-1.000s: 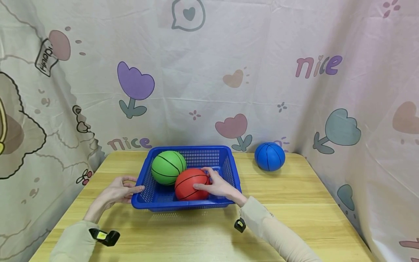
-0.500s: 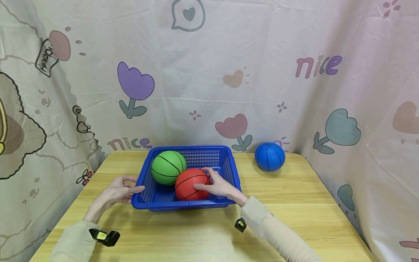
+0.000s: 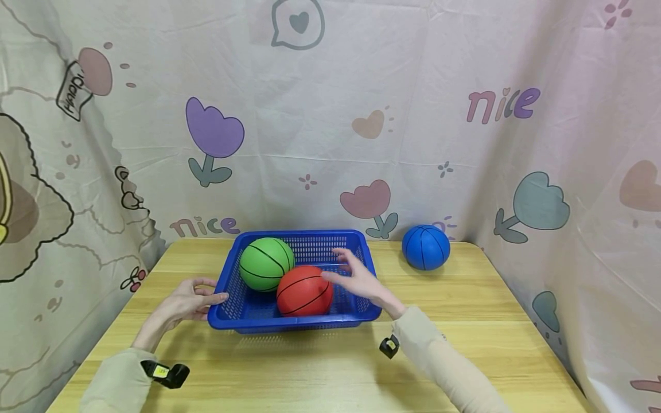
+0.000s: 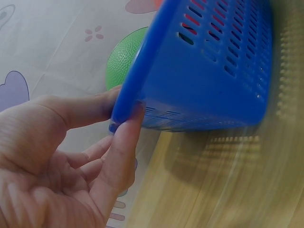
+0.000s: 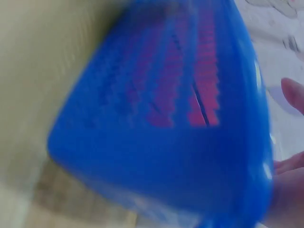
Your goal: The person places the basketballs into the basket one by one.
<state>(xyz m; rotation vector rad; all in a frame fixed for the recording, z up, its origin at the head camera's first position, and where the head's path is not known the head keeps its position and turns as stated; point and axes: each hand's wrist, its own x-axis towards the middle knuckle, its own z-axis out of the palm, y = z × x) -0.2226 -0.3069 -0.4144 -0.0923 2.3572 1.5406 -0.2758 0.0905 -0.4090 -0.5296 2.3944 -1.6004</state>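
A blue plastic basket (image 3: pixel 289 323) with slotted walls stands on the table. Inside it, a green ball (image 3: pixel 265 265) lies at the back left and a red ball (image 3: pixel 304 291) at the front, both with black basketball lines. My left hand (image 3: pixel 185 299) pinches the basket's left rim; in the left wrist view the thumb and a finger (image 4: pixel 124 156) clasp the rim from both sides. Over the basket's right part, my right hand (image 3: pixel 361 280) hovers with fingers spread, holding nothing, just right of the red ball. The right wrist view is blurred and shows only part of that hand (image 5: pixel 289 185).
A blue ball (image 3: pixel 426 247) with black lines sits at the back right of the wooden table (image 3: pixel 465 321), apart from the basket. A printed cloth (image 3: pixel 310 115) hangs behind the table and along both sides.
My right hand has let go of the red ball and moved up and to the right. The red ball stays in the basket, and my left hand keeps its hold on the rim.
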